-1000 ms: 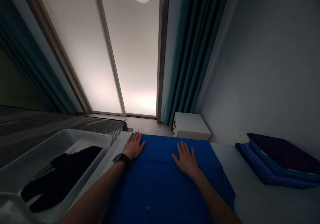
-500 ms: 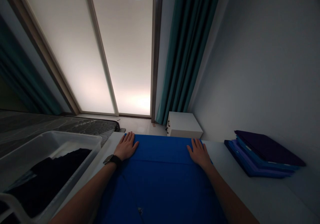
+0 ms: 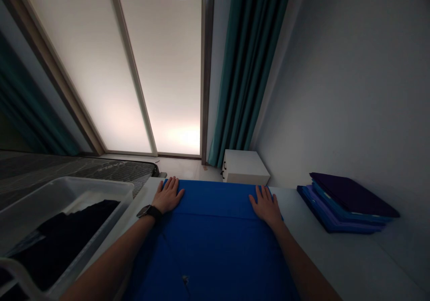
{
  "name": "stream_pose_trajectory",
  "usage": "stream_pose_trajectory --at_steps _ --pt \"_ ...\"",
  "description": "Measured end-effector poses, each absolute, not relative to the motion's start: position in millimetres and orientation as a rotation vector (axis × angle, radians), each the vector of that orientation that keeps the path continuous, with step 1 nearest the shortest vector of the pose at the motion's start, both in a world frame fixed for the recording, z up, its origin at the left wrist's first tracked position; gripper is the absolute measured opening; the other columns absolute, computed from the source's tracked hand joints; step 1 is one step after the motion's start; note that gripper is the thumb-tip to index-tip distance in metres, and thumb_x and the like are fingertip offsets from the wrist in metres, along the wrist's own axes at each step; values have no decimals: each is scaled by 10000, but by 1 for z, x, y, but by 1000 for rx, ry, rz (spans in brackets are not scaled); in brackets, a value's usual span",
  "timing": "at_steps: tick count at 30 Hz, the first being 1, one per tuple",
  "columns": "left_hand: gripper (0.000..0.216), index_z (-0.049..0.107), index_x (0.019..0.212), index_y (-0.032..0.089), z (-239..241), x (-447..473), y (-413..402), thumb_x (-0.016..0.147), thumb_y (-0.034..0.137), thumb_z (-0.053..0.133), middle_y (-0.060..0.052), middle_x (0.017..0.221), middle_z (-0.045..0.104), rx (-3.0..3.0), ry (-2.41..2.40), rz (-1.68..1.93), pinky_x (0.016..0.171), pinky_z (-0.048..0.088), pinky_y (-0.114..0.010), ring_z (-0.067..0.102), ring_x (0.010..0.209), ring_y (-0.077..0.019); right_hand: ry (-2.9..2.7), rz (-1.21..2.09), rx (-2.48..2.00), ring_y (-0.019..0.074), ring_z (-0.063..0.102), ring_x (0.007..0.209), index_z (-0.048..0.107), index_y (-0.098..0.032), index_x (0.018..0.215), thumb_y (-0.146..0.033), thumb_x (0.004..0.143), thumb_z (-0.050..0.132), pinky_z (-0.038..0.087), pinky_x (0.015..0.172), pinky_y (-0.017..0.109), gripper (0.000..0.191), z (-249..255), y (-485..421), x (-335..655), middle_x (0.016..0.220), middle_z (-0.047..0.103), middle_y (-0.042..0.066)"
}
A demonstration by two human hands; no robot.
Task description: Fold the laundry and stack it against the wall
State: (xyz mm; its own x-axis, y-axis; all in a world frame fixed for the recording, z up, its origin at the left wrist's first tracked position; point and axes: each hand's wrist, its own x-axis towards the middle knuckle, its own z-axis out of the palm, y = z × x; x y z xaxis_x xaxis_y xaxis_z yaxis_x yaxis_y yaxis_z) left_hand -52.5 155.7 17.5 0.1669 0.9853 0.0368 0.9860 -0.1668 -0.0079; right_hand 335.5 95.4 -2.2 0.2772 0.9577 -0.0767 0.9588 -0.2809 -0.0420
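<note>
A blue garment [image 3: 215, 242] is spread over the white table, its far end at the table's far edge and its near end running out of view. A crease crosses it near the far end, and a small greyish mark shows lower down. My left hand [image 3: 168, 195] lies flat on its far left corner, fingers apart, a dark watch [image 3: 149, 212] on the wrist. On the far right corner rests my right hand [image 3: 266, 204], also flat with spread fingers. Neither hand grips the cloth.
On the table's right stands a stack of folded clothes [image 3: 352, 202] in purple and blue. At left, a translucent plastic bin [image 3: 126, 193] holds dark clothes [image 3: 74, 234]. Beyond the table are a white cabinet [image 3: 245, 164], a teal curtain [image 3: 255, 68] and frosted sliding doors [image 3: 168, 90].
The camera view has shifted slightly. Both hands stay flat on the far corners of the blue garment, with no clear movement over it.
</note>
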Motion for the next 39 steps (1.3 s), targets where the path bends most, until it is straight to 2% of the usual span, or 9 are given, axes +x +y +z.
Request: stream_pose_trajectory --at_steps 5,11,19,25,28,30,34,39 --pt "632 355 1458 124 19 -34 155 958 493 236 -131 1525 339 -2448 -1915 -126 1167 93 -499 231 1438 -262 1883 -156 2501 235 18 1464 124 -143 1529 -571 942 123 0 1154 469 727 1 92 334 1599 77 100" --pt "644 311 1482 141 27 38 139 963 513 231 -106 1551 285 -2740 -1672 -231 1171 169 -469 219 1442 -255 1884 -185 2515 234 15 1463 121 -142 1529 -568 943 131 -10 1153 466 725 4 92 333 1600 67 101" --pt "639 313 1482 126 18 131 123 959 489 258 -109 1558 266 -2947 -1471 -290 1175 180 -487 212 1443 -262 1902 -159 2524 236 27 1463 148 -128 1525 -577 942 145 -7 1151 467 735 6 90 331 1595 90 117" --pt "639 307 1486 150 5 134 124 968 511 206 -86 1558 281 -2881 -1449 -348 1182 162 -471 195 1449 -241 1924 -72 2486 262 113 1453 224 -68 1502 -510 952 210 -27 1150 472 706 10 94 331 1571 177 160" --pt "647 299 1486 120 4 133 122 969 500 218 -103 1562 266 -2833 -1444 -376 1185 160 -451 175 1454 -236 2144 45 2379 222 120 1454 244 -52 1494 -394 964 204 0 1163 415 632 11 96 326 1572 190 133" --pt "646 307 1481 114 3 134 122 970 498 218 -110 1559 274 -2821 -1444 -388 1183 167 -446 185 1452 -236 2257 3 2300 195 126 1453 235 -68 1500 -368 966 185 32 1169 392 613 8 97 321 1577 184 100" --pt "639 324 1473 129 3 135 122 968 505 220 -107 1550 300 -2831 -1438 -382 1177 180 -448 214 1443 -239 2225 -171 2290 195 105 1458 201 -90 1510 -448 967 174 38 1174 430 651 4 99 318 1582 160 69" --pt "622 317 1475 142 3 131 121 966 494 254 -100 1564 266 -2819 -1430 -423 1177 171 -452 193 1449 -247 2205 -200 2304 194 69 1462 175 -108 1518 -519 955 195 11 1175 433 697 5 99 320 1588 138 69"
